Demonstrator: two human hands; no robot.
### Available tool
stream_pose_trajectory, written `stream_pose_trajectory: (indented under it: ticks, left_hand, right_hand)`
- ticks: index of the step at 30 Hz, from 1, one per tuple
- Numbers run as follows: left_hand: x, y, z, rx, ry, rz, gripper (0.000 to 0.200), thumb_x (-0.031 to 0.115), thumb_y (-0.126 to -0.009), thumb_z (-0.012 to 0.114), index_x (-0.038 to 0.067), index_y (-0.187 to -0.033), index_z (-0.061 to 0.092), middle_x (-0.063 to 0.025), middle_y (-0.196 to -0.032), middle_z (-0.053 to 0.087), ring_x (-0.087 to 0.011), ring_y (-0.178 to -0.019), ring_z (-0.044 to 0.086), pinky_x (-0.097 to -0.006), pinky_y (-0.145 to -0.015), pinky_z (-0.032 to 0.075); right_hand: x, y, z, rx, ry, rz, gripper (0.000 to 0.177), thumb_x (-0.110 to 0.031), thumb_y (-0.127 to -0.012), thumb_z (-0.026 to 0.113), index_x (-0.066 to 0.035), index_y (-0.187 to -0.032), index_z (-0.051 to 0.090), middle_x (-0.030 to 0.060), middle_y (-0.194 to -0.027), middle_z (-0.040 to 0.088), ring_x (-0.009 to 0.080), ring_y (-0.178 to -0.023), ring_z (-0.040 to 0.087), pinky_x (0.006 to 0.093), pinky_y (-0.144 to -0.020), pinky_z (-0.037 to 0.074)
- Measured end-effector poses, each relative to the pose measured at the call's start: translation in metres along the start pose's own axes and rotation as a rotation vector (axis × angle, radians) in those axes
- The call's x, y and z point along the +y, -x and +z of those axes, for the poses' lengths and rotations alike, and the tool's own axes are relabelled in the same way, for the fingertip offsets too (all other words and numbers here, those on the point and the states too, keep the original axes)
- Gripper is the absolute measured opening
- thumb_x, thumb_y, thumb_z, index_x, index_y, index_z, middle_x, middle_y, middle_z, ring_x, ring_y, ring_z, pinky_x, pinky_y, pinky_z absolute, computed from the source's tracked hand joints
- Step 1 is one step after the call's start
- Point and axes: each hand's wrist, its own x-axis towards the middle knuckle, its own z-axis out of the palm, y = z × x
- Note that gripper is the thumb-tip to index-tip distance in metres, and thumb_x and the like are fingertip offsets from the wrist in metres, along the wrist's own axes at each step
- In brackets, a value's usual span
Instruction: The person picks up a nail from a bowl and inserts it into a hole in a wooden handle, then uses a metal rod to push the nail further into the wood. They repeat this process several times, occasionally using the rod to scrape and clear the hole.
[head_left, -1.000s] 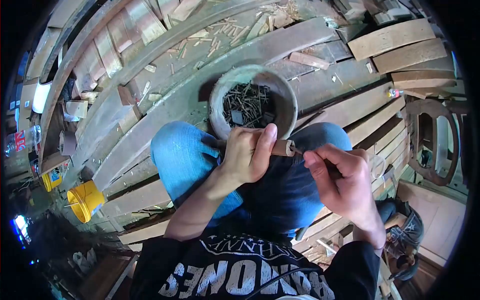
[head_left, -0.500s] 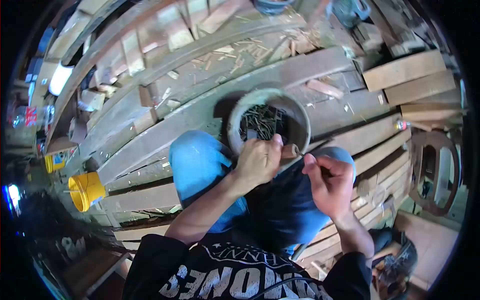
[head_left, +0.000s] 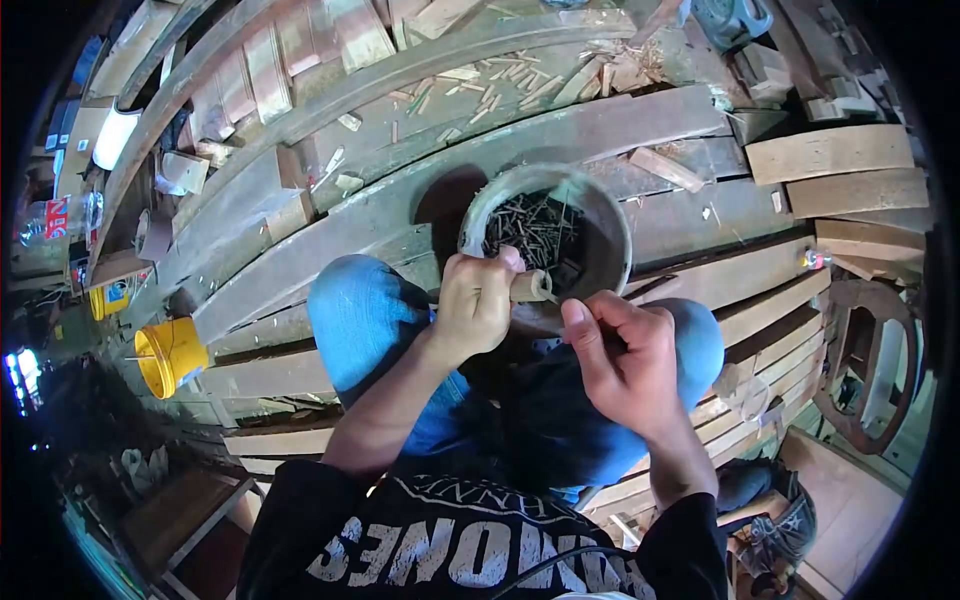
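My left hand (head_left: pixel 476 303) is wrapped round a short tan cylinder (head_left: pixel 531 286), whose hollow-looking end points right. Close to that end, my right hand (head_left: pixel 627 358) has thumb and forefinger pinched together, with the other fingers curled. Whatever it pinches is too small to make out. Just beyond both hands, between my knees, stands a round bucket (head_left: pixel 610 240) holding many thin dark pieces that look like nails.
Wooden planks (head_left: pixel 640 125) and scattered wood slivers (head_left: pixel 480 95) surround me. A yellow bucket (head_left: pixel 172 357) stands at left. Stacked boards (head_left: pixel 832 154) and an oval wooden frame (head_left: pixel 868 366) are at right. Another person (head_left: pixel 777 525) is at lower right.
Both hands have shifted left, and the right hand's fingertips now sit beside the cylinder's end. More of the bucket's contents shows. The view has moved slightly.
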Motion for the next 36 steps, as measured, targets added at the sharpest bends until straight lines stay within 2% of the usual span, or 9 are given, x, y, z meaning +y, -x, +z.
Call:
stream_pose_trajectory:
  ticks: [2,3,12,14,16,20,23,31,36]
  left_hand:
    - [0.0,0.002,-0.005,-0.136,0.244,-0.193,0.012,0.01,-0.09,0.05,-0.002,-0.09,0.053,-0.0088,-0.057,0.054,-0.026,-0.042,0.05,-0.0358,-0.043,0.038]
    - [0.01,-0.014,-0.011,-0.175,0.381,-0.493,0.037,0.014,-0.092,0.043,0.002,-0.058,0.049,-0.0152,-0.049,0.049,-0.0354,-0.045,0.053,-0.0434,-0.046,0.04]
    - [-0.011,0.003,-0.009,-0.105,0.216,-0.263,0.039,0.015,-0.089,0.047,0.003,-0.051,0.048,-0.0145,-0.047,0.048,-0.0334,-0.041,0.05,-0.0417,-0.043,0.038]
    - [-0.02,0.012,-0.011,-0.171,0.105,0.103,0.009,-0.004,-0.086,0.05,-0.001,-0.093,0.045,-0.0101,-0.06,0.054,-0.0249,-0.043,0.053,-0.0355,-0.039,0.045]
    - [-0.016,0.009,-0.009,-0.077,0.018,0.175,0.009,-0.004,-0.086,0.05,-0.001,-0.091,0.044,-0.0102,-0.06,0.055,-0.0247,-0.042,0.053,-0.0352,-0.039,0.045]
    - [-0.013,0.012,-0.011,-0.16,0.143,0.082,0.006,0.002,-0.088,0.049,-0.004,-0.087,0.05,-0.0105,-0.057,0.055,-0.0258,-0.041,0.051,-0.0344,-0.043,0.044]
    - [0.002,0.001,-0.018,-0.234,0.345,-0.316,0.043,0.02,-0.094,0.038,0.001,-0.057,0.05,-0.0124,-0.048,0.048,-0.0298,-0.042,0.05,-0.0385,-0.046,0.037]
    - [0.001,0.013,-0.012,-0.322,0.216,-0.107,0.039,0.017,-0.093,0.039,0.0,-0.06,0.049,-0.0114,-0.049,0.049,-0.0306,-0.042,0.05,-0.037,-0.046,0.038]
    - [0.01,-0.01,-0.007,-0.37,0.465,-0.514,0.047,0.028,-0.096,0.036,0.001,-0.064,0.058,-0.0104,-0.046,0.05,-0.0288,-0.042,0.051,-0.0368,-0.049,0.043]
  right_hand:
    - [0.003,-0.002,0.007,0.051,-0.018,-0.016,0.024,-0.007,-0.086,0.066,-0.001,-0.065,0.056,0.0092,-0.044,0.042,0.0156,-0.034,0.04,0.0291,-0.038,0.031]
    - [0.002,-0.003,0.007,0.048,-0.023,-0.016,0.024,-0.007,-0.086,0.066,-0.001,-0.065,0.056,0.0092,-0.044,0.042,0.0156,-0.034,0.04,0.0291,-0.038,0.031]
    - [-0.008,-0.001,-0.004,-0.032,0.159,-0.038,0.017,-0.005,-0.084,0.066,0.003,-0.07,0.062,0.0102,-0.049,0.053,0.0116,-0.037,0.043,0.026,-0.04,0.033]
    - [-0.011,0.002,-0.004,-0.033,0.192,-0.049,0.017,-0.005,-0.084,0.066,0.003,-0.07,0.061,0.0111,-0.047,0.05,0.0143,-0.036,0.042,0.0277,-0.039,0.031]
    - [-0.012,0.005,-0.006,-0.029,0.211,-0.059,0.019,-0.005,-0.083,0.066,0.001,-0.067,0.058,0.0135,-0.047,0.049,0.0229,-0.038,0.047,0.0318,-0.039,0.034]
    - [-0.015,0.011,-0.007,-0.007,0.228,-0.058,0.022,-0.006,-0.083,0.066,-0.001,-0.064,0.055,0.0158,-0.048,0.049,0.0322,-0.042,0.054,0.0359,-0.04,0.038]
    - [-0.012,0.015,-0.006,-0.009,0.227,-0.088,0.022,-0.006,-0.082,0.066,-0.001,-0.064,0.055,0.0159,-0.048,0.049,0.0327,-0.043,0.055,0.0369,-0.041,0.039]
    - [-0.006,0.022,-0.003,0.015,0.39,-0.215,0.021,-0.007,-0.082,0.067,-0.002,-0.065,0.056,0.016,-0.05,0.052,0.0327,-0.044,0.055,0.0382,-0.042,0.041]
    - [0.012,0.02,0.01,0.199,0.226,-0.212,0.022,-0.008,-0.082,0.067,-0.002,-0.063,0.057,0.0141,-0.049,0.051,0.0306,-0.039,0.052,0.0354,-0.039,0.038]
